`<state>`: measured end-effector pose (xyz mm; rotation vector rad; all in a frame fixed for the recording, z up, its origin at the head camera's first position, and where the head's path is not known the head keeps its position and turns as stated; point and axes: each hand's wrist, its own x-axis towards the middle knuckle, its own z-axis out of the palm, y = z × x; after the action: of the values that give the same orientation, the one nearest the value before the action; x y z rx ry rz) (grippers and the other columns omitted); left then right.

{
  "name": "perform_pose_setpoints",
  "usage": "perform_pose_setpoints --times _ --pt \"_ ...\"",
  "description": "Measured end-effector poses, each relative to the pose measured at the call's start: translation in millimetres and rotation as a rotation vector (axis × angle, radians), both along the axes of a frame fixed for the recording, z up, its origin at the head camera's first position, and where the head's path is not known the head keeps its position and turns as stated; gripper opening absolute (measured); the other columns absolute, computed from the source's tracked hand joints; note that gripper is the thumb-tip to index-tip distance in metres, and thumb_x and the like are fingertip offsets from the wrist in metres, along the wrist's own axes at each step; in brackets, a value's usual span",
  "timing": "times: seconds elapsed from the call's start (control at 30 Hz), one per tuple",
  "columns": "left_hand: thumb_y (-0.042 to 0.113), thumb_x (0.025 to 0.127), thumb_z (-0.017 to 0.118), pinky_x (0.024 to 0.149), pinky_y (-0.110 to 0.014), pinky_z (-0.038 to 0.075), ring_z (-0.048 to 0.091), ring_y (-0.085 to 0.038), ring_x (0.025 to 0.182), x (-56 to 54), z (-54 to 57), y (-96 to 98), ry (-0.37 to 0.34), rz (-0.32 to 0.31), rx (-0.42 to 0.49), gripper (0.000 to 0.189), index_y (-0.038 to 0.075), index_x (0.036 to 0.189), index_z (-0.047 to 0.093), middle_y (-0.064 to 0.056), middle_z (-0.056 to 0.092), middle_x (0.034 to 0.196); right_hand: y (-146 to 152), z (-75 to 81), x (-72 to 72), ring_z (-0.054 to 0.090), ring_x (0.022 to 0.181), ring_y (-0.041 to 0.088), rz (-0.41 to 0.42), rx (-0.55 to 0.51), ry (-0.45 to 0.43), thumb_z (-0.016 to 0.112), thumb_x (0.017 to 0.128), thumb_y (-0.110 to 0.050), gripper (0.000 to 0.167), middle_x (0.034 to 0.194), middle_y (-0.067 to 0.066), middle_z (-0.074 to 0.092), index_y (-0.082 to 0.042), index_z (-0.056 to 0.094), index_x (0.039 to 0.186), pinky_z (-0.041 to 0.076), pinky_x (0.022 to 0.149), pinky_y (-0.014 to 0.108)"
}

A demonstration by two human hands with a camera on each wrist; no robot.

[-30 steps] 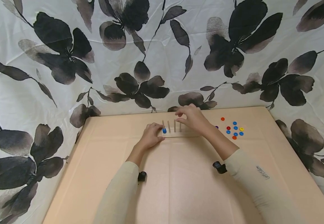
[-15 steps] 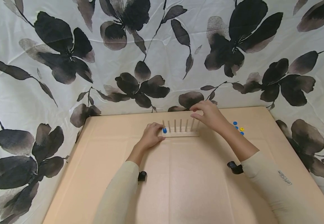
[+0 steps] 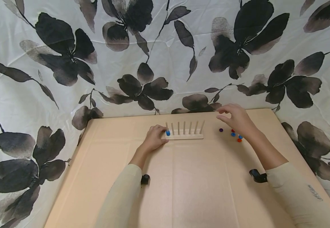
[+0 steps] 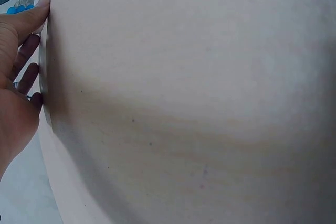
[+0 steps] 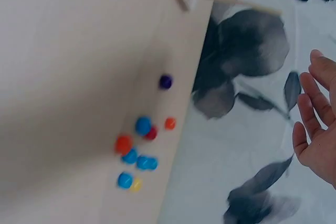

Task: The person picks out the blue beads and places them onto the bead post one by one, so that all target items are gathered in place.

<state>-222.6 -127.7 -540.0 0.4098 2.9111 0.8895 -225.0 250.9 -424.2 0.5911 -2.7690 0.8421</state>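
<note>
A pale wooden peg rack (image 3: 186,137) stands near the table's far edge, its thin pegs upright in a row. Blue beads (image 3: 168,133) sit low on its leftmost peg. My left hand (image 3: 152,137) grips the rack's left end; in the left wrist view its thumb and fingertips meet the rack's side. Over the table to the right hovers my right hand (image 3: 236,118), fingers loosely bent and nothing held. Below it lie loose beads, among them a purple bead (image 5: 166,82), an orange bead (image 5: 124,144), a blue bead (image 5: 143,125) and a yellow bead (image 5: 136,184).
The light tabletop (image 3: 199,183) ends just behind the rack and beads. A white cloth (image 3: 159,47) with dark flowers hangs behind it. The purple bead lies apart, between the rack and the bead cluster, which the right hand partly hides in the head view.
My right hand has moved from above the rack rightward to over the loose beads, uncovering the rack's right-hand pegs. The left hand and the rack have stayed put.
</note>
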Motion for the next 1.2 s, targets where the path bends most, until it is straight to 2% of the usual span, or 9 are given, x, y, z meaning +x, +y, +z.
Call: perform_pose_setpoints --times 0.27,0.4,0.8,1.03,1.2 --pt "0.024 0.087 0.084 0.118 -0.048 0.034 0.044 -0.032 0.137 0.0 0.8 0.3 -0.004 0.004 0.003 0.054 0.011 0.136 0.065 -0.01 0.059 0.14 33.5 -21.9 1.9 0.06 0.109 0.041 -0.071 0.029 -0.069 0.076 0.094 -0.014 0.032 0.119 0.023 0.07 0.001 0.071 0.122 0.048 0.093 0.06" --pt "0.023 0.087 0.084 0.119 -0.048 0.034 0.044 -0.032 0.137 0.8 1.4 0.6 -0.007 0.007 0.009 0.054 0.012 0.136 0.065 -0.01 0.059 0.14 44.7 -32.5 5.2 0.059 0.112 0.043 -0.105 0.044 -0.148 0.075 0.096 -0.015 0.034 0.122 0.025 0.069 0.002 0.069 0.125 0.049 0.096 0.062" --pt "0.023 0.087 0.085 0.119 -0.049 0.034 0.044 -0.033 0.137 3.6 2.9 1.2 -0.003 0.008 0.016 0.053 0.011 0.135 0.066 -0.01 0.059 0.14 66.6 -71.2 5.4 0.06 0.109 0.044 -0.11 0.114 -0.288 0.072 0.097 -0.015 0.037 0.118 0.027 0.068 0.004 0.065 0.128 0.053 0.094 0.059" --pt "0.022 0.087 0.084 0.118 -0.049 0.034 0.045 -0.032 0.137 5.8 3.8 1.8 -0.003 0.016 0.013 0.052 0.011 0.135 0.066 -0.009 0.06 0.139 71.6 -85.2 2.5 0.063 0.092 0.038 -0.02 0.18 -0.161 0.078 0.09 -0.011 0.026 0.098 0.019 0.073 0.004 0.073 0.111 0.048 0.09 0.059" --pt "0.023 0.087 0.084 0.118 -0.049 0.034 0.045 -0.032 0.136 7.0 4.3 2.6 -0.007 0.018 0.018 0.053 0.011 0.135 0.065 -0.009 0.06 0.139 74.7 -94.5 4.5 0.063 0.095 0.038 -0.026 0.176 -0.168 0.079 0.09 -0.014 0.027 0.102 0.02 0.072 0.001 0.074 0.111 0.046 0.092 0.059"
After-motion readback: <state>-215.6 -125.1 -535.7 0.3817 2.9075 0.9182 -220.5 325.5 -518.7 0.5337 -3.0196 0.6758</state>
